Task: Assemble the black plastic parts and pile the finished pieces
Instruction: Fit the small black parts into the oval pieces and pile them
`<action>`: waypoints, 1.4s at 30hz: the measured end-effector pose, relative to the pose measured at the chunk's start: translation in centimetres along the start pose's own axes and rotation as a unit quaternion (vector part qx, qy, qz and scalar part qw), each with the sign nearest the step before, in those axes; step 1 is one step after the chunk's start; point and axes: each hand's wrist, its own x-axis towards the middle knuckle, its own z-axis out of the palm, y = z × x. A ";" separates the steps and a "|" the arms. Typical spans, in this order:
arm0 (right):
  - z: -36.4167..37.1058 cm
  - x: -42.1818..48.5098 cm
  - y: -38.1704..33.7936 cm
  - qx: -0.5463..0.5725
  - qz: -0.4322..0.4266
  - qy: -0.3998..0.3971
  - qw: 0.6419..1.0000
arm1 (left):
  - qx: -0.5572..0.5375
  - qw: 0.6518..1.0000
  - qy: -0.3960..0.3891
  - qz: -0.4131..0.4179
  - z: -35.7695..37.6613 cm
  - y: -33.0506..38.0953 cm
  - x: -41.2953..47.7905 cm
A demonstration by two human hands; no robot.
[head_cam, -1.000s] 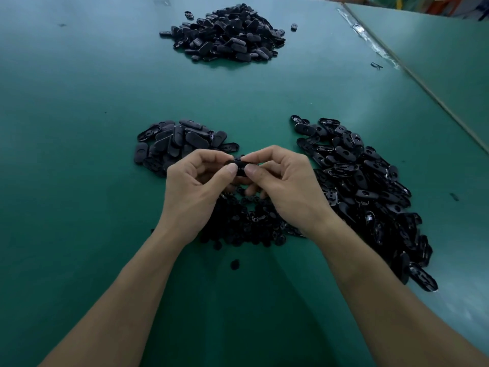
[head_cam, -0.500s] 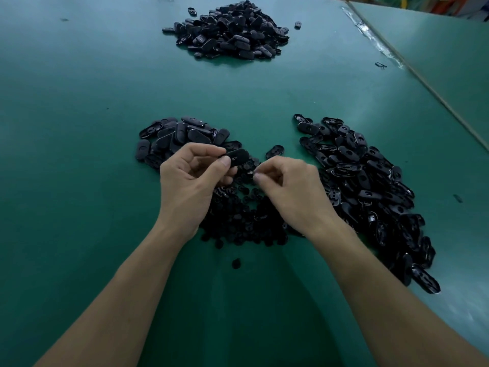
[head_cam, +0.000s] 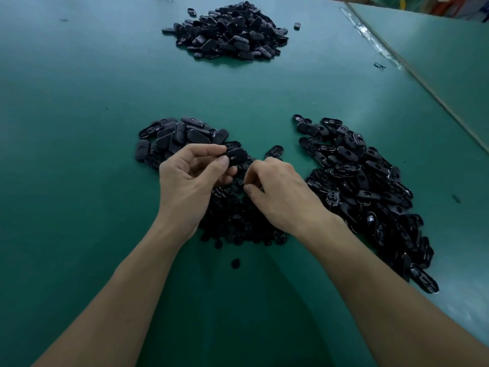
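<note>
My left hand pinches a black oval plastic part between thumb and fingers, held above the table. My right hand is lower, its fingers curled down into a heap of small black pieces between my wrists; what its fingertips hold is hidden. A pile of black oval shells lies just beyond my left hand. A long pile of open black shells runs along the right. One loose shell lies between the two piles.
A large pile of black parts sits far back on the green table. A single small piece lies near my forearms. A seam with a strip of tape runs along the table's right side.
My hands have parted. The left hand keeps the oval part and has lifted it slightly; the right hand has dropped down into the heap of small pieces.
</note>
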 end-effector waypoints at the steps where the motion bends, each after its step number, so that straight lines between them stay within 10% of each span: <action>1: 0.0 0.0 -0.1 -0.002 -0.006 -0.002 1.000 | 0.002 1.000 0.000 0.000 0.0 0.0 0.0; 42: -1.3 -0.4 -0.5 0.320 0.006 0.161 0.933 | 0.075 0.997 -0.004 0.015 -0.3 -0.6 0.1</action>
